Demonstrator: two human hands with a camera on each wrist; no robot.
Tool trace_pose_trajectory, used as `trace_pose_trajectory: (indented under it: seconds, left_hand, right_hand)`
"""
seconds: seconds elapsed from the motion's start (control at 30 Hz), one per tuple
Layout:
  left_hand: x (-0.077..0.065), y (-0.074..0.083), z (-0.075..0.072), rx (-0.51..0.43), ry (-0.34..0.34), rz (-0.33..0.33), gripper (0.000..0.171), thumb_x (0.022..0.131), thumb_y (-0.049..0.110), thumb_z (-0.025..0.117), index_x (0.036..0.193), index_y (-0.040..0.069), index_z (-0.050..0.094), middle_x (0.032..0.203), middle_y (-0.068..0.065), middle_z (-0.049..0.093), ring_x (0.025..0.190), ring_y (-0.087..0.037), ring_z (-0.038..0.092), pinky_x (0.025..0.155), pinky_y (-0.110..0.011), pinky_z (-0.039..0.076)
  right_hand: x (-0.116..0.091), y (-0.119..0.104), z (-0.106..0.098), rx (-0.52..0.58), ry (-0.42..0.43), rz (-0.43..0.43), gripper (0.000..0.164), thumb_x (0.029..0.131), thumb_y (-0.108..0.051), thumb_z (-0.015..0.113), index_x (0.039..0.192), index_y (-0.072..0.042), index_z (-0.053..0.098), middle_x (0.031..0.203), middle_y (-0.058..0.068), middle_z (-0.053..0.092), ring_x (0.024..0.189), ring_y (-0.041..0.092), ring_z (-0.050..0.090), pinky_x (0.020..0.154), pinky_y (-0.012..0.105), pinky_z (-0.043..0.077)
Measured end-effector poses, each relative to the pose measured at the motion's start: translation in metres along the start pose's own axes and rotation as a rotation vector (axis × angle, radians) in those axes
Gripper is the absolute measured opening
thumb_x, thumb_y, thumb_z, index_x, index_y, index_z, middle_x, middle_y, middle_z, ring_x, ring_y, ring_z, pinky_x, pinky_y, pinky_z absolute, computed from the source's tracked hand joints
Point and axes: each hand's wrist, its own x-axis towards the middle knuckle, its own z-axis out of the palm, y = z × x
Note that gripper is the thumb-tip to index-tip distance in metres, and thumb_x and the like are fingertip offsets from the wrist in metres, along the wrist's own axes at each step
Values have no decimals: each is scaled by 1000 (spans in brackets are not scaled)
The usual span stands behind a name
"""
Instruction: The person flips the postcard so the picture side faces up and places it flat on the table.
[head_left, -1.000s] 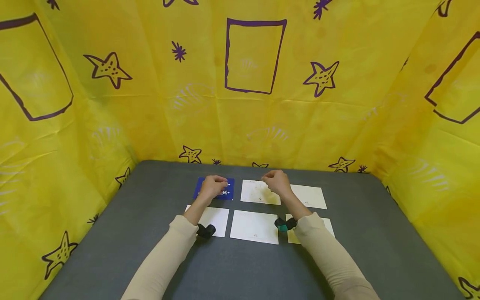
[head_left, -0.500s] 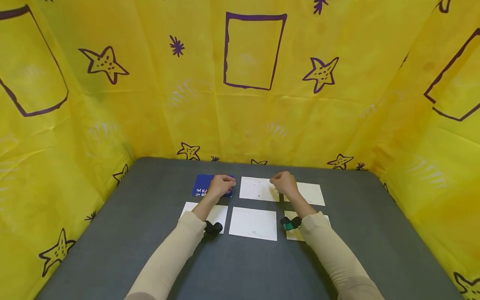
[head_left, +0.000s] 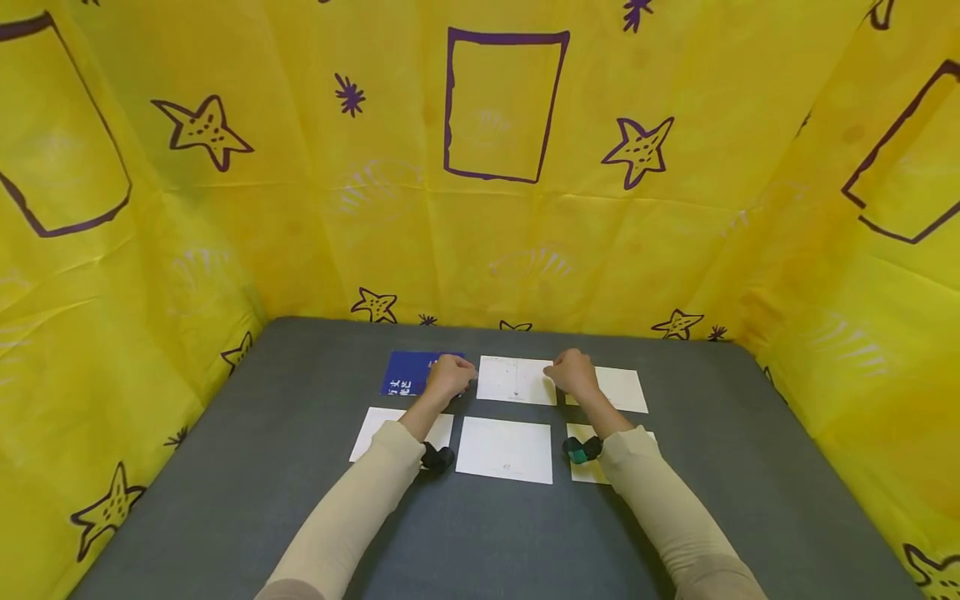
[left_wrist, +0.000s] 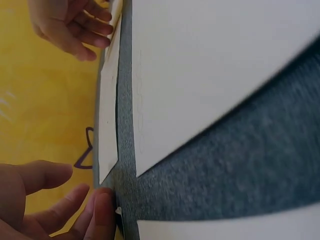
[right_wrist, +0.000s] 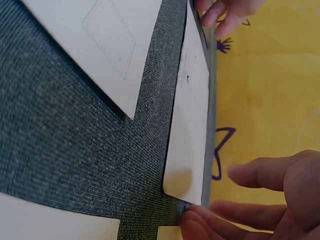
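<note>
A white rectangular card with faint dark marks (head_left: 510,380) lies flat near the middle of the surface's far edge. The left hand (head_left: 450,377) and right hand (head_left: 575,374) have both shifted toward the surface's right edge; the left has drawn off more of the blue rectangular card with white characters (head_left: 407,373). The hands now flank the marked card, so I judge it to be the piece being worked on. The cards show no clear shift on the dark grey surface (head_left: 480,533).

The wrist views show each hand's fingers bent loosely, somewhat apart and gripping nothing, low by the ends of the marked card; I cannot tell whether they touch it.

Toward the surface's far right corner lies a plain white card (head_left: 618,388), partly behind the right hand. Nearer the front edge is a second row: a white left card (head_left: 381,427), a white middle card (head_left: 504,450) and a cream right card (head_left: 587,472) partly under the right arm.

The blue card bears Chinese-looking characters, partly covered and too small to read surely. Faint print on the white cards is illegible; the right wrist view shows a dotted diamond outline (right_wrist: 107,35) on one. No brand is readable.
</note>
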Motion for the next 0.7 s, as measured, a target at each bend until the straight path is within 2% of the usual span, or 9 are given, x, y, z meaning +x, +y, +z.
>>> trace_pose_trajectory:
  seconds: [0.07, 0.13, 0.2, 0.3, 0.4, 0.5, 0.7]
  left_hand:
    - [0, 2, 2, 5, -1, -3, 17, 78, 15, 63, 90, 5, 69, 72, -7, 64, 54, -11, 52, 45, -21, 40]
    - [0, 3, 5, 20, 0, 2, 18, 77, 16, 64, 90, 5, 69, 75, -7, 64, 57, -12, 52, 46, -21, 40]
    - [0, 5, 7, 38, 0, 5, 18, 78, 16, 63, 91, 5, 68, 79, -7, 65, 59, -13, 53, 47, -21, 40]
    - [-1, 7, 9, 96, 10, 12, 19, 77, 17, 62, 90, 4, 69, 83, -9, 67, 62, -15, 54, 49, -23, 40]
    - [-1, 12, 10, 189, 15, 12, 19, 76, 17, 63, 87, 2, 67, 82, -10, 67, 64, -18, 55, 51, -25, 42]
    - [0, 17, 13, 265, 14, 4, 19, 76, 18, 64, 84, 1, 65, 82, -11, 66, 67, -21, 54, 53, -27, 42]
    - [0, 21, 16, 252, 6, -24, 17, 75, 17, 65, 79, 1, 64, 67, -8, 60, 59, -20, 51, 48, -26, 37]
  right_hand:
    - [0, 0, 0, -7, -4, -1, 24, 80, -23, 61, 64, -4, 60, 65, 6, 58, 48, 13, 49, 44, 22, 38]
    - [-1, -1, 0, -19, -8, -5, 31, 79, -22, 61, 53, -9, 52, 52, 1, 47, 44, 13, 43, 41, 22, 33]
    - [-1, -2, -1, -26, -4, -11, 37, 79, -20, 62, 47, -13, 45, 47, -5, 39, 42, 11, 38, 40, 21, 29]
    - [-2, -2, 1, -35, 5, -17, 43, 76, -17, 61, 41, -14, 36, 41, -5, 26, 40, 11, 26, 38, 21, 20]
    - [-1, -3, 4, -40, 24, -16, 43, 75, -16, 60, 40, -14, 35, 41, -5, 24, 42, 12, 23, 38, 21, 18]
    - [-2, -4, 6, -28, 30, 9, 40, 75, -15, 61, 43, -14, 37, 42, -5, 25, 42, 12, 26, 38, 22, 20]
    - [-4, -5, 8, 0, 43, 50, 37, 76, -15, 62, 45, -13, 41, 43, -4, 30, 43, 14, 31, 39, 23, 24]
